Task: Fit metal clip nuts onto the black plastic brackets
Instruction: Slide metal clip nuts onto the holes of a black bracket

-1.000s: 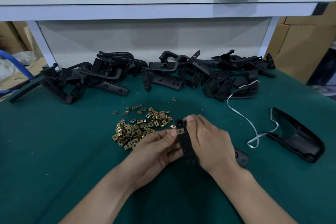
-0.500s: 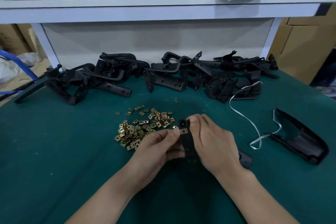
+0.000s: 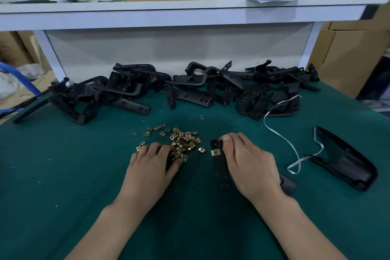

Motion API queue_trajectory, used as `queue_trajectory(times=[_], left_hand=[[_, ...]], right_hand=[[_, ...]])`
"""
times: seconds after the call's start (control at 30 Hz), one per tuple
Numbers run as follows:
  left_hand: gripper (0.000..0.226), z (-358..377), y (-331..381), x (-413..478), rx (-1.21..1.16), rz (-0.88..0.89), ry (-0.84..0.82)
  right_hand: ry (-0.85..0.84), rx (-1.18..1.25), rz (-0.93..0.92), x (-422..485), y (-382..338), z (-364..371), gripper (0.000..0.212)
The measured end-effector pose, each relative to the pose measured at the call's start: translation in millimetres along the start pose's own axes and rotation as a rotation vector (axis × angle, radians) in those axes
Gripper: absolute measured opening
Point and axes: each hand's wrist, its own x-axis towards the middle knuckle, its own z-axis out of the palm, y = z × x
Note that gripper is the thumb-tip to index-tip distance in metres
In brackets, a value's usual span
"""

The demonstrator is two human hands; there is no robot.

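right hand (image 3: 251, 167) gripping bracket (image 3: 220, 168), left hand (image 3: 152, 167), nuts (image 3: 183, 139)

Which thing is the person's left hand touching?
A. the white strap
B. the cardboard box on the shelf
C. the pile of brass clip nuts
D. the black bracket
C: the left hand has its fingertips on the pile of clip nuts, while the right hand alone holds the bracket.
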Motion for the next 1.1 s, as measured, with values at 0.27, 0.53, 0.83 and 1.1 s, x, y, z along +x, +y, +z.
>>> queue_trajectory(times=[0.27,0.53,0.83,1.1], left_hand=[[0.031,-6,8,-2,0.005,0.059,0.083],[0.023,-8,1,6,-0.035,-0.081,0.154],[0.041,-10,-10,7,-0.258,-0.169,0.277],[0.030,-4,-17,9,-0.370,-0.119,0.450]], right_hand=[[-0.025,0.014,0.002,-1,0,-1,0.057],[-0.021,0.019,0.009,-1,1,-3,0.057],[-0.010,0.040,0.013,-1,2,-5,0.058],[-0.007,0.056,0.029,1,3,-5,0.061]])
